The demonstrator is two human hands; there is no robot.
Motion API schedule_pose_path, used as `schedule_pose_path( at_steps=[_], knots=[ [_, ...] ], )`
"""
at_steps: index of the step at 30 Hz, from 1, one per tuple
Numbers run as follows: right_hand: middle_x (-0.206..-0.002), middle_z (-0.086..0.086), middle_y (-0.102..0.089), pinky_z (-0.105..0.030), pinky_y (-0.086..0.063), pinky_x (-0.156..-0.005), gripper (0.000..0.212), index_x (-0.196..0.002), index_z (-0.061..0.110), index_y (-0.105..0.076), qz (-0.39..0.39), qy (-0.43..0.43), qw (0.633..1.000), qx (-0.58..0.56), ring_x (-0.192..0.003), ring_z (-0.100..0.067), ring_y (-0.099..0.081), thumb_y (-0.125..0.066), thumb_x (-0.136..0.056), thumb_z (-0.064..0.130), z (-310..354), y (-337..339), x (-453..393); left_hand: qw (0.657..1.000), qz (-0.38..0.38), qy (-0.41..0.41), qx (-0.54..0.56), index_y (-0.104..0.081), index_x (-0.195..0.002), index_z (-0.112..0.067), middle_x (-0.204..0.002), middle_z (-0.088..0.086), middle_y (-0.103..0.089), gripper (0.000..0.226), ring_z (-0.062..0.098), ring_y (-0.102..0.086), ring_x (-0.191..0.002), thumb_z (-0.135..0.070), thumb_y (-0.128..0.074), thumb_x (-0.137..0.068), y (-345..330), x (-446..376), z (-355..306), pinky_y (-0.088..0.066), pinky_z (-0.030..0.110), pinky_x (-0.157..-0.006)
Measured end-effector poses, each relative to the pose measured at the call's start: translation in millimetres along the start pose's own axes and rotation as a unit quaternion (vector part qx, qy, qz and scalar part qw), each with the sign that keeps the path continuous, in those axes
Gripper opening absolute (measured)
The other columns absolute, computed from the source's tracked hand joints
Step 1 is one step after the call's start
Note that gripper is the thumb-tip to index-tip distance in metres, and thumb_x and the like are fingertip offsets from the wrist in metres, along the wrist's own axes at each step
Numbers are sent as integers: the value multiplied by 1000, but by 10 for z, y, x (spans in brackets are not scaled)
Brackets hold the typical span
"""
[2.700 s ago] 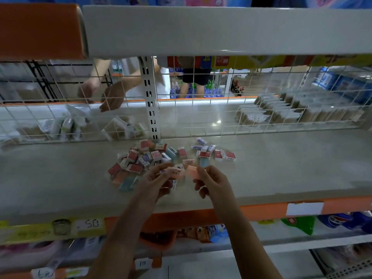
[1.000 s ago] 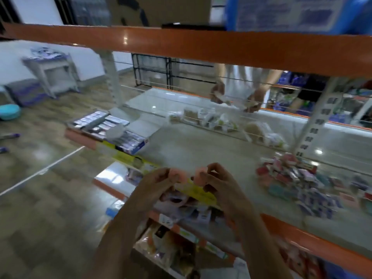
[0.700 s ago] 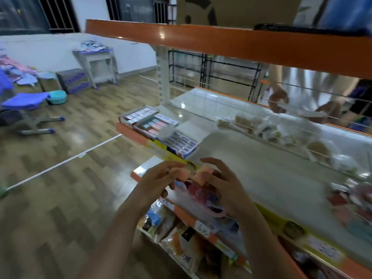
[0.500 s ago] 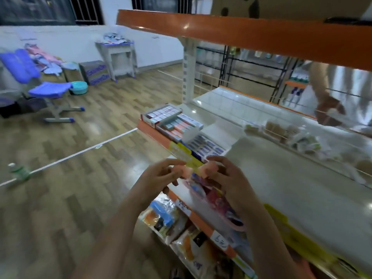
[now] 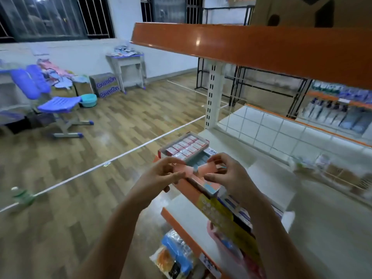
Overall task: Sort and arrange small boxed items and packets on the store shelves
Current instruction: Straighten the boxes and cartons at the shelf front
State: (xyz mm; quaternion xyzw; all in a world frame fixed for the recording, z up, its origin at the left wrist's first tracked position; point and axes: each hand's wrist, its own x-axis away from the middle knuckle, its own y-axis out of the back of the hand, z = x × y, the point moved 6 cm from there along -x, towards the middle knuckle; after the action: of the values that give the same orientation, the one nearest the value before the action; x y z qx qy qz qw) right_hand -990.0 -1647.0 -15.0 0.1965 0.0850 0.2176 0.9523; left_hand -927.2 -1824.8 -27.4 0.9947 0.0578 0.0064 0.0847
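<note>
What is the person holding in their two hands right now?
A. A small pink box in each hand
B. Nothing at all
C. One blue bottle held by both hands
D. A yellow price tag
A: the left hand pinches one small pink box and the right hand pinches another pink box, both above the shelf edge.

Background area: furniture and floor items to the left of the grip.
Purple chair [image 5: 58, 102] stands far left on the wood floor [image 5: 112, 137]; teal basin [image 5: 88, 100] and cardboard box [image 5: 105, 85] sit beyond it; white table [image 5: 128, 65] stands against the wall; white floor line [image 5: 120, 156] runs diagonally below-left.
</note>
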Motion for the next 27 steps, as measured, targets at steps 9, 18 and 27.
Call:
schedule_pose_path(
  at_steps=[9, 18, 27],
  knots=[
    [-98, 10, -52, -19, -41, -73, 29, -101, 26, -51, -10, -51, 961, 271, -93, -9, -53, -70, -80, 29, -154, -228, -524, 995, 97, 19, -10, -57, -104, -13, -66, -9, -65, 28, -1, -52, -53, -8, -69, -80, 217, -829, 139, -39, 16, -47],
    [-113, 4, -51, -27, -36, -84, 32, -110, 23, -50, -76, -188, 890, 409, -106, -15, -44, -62, -84, 38, -276, -361, -579, 969, 242, -34, -22, -57, -100, -9, -92, 9, -66, 32, 9, -60, -72, -18, -72, -73, 239, -1390, 120, -47, 16, -56],
    [-121, 4, -49, -29, -30, -101, 25, -111, 21, -53, -167, -234, 828, 481, -120, -15, -35, -59, -87, 22, -269, -464, -449, 941, 329, -78, -5, -55, -96, -13, -86, 8, -64, 41, 17, -62, -68, -29, -71, -61, 129, -1564, 72, -53, 38, -68]
  ],
)
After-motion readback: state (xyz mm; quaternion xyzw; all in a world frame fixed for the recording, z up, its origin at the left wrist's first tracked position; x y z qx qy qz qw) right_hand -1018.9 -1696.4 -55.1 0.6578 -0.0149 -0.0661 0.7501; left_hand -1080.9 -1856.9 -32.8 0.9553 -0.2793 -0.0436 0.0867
